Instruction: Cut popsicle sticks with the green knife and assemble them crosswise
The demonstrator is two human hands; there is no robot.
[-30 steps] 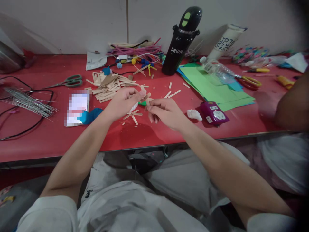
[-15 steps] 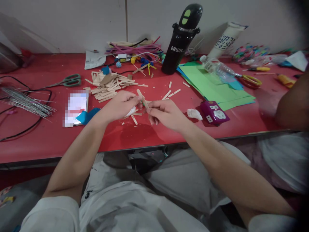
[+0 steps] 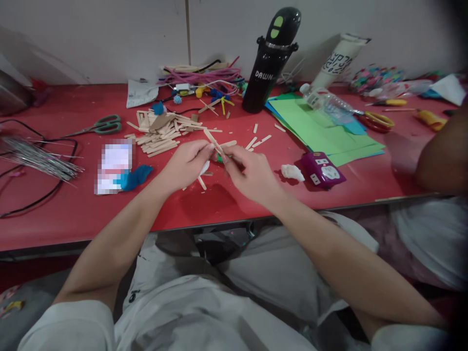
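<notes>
A wooden craft stick [image 3: 211, 137] is pinched between my left hand [image 3: 188, 163] and my right hand [image 3: 254, 175], slanting above the table. My left thumb and fingers close on its middle, while the right fingertips grip its lower end. Just below the stick, a small green piece [image 3: 220, 158] shows between the hands; its kind is unclear. Something white [image 3: 205, 168] peeks out under my left fingers. Behind the right fingers a second craft stick [image 3: 228, 144] is partly visible. The craft-stick pile [image 3: 157, 141] lies beyond my left hand.
On the red table [image 3: 190, 214] a phone [image 3: 113, 165], blue cloth-like scrap [image 3: 137, 178] and scissors [image 3: 107, 125] lie left. A black bottle [image 3: 261, 83] stands behind. Green paper sheets [image 3: 307, 114], a purple packet [image 3: 322, 170] and white wad [image 3: 292, 172] are right, near another person's arm [image 3: 442, 151].
My right fingers have shifted on the stick's lower end and curl differently. More of the green piece and a second stick now show near them. The whole view has moved slightly.
</notes>
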